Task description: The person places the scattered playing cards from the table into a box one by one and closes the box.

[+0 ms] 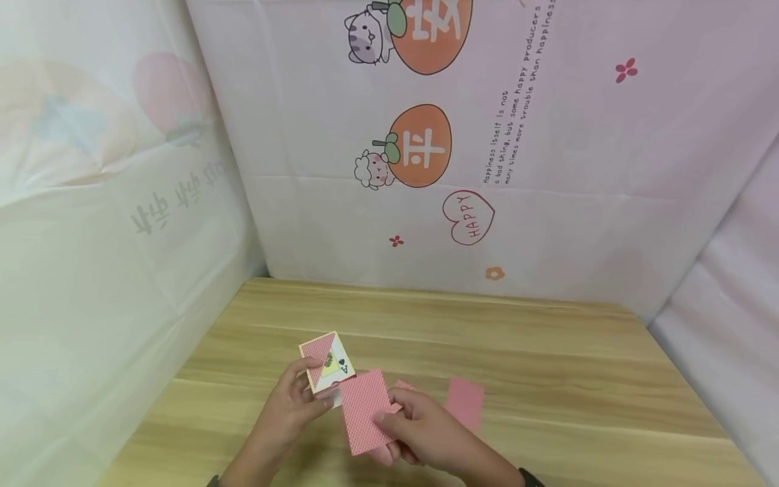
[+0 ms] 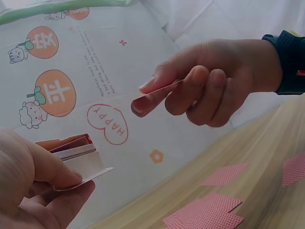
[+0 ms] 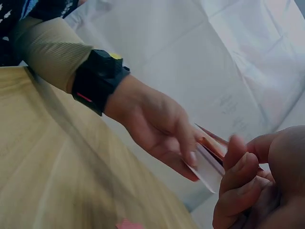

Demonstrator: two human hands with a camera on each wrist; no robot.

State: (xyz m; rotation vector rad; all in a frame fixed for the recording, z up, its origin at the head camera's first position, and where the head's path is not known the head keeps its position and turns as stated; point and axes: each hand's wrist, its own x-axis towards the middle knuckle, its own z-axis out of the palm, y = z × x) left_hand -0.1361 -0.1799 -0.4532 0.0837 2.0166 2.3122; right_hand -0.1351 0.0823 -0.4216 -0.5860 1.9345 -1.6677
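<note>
The left hand (image 1: 293, 400) grips the card box (image 1: 328, 362) while, just right of it, the right hand (image 1: 426, 425) pinches a card (image 1: 364, 406), its long axis pointing roughly forward

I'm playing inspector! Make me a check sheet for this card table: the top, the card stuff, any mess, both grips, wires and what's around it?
Surface: light wood-grain table.
Job's things: card box with an ace of spades on its face; one red-patterned card held up; loose cards lying on the table, some overlapping.
Clutter: nothing seen besides the loose cards.
Grips: left grip holds the card box; right grip pinches the red-patterned card.
Cables: nothing seen.
Surroundings: pale cloth printed with cartoons and a HAPPY heart.
</note>
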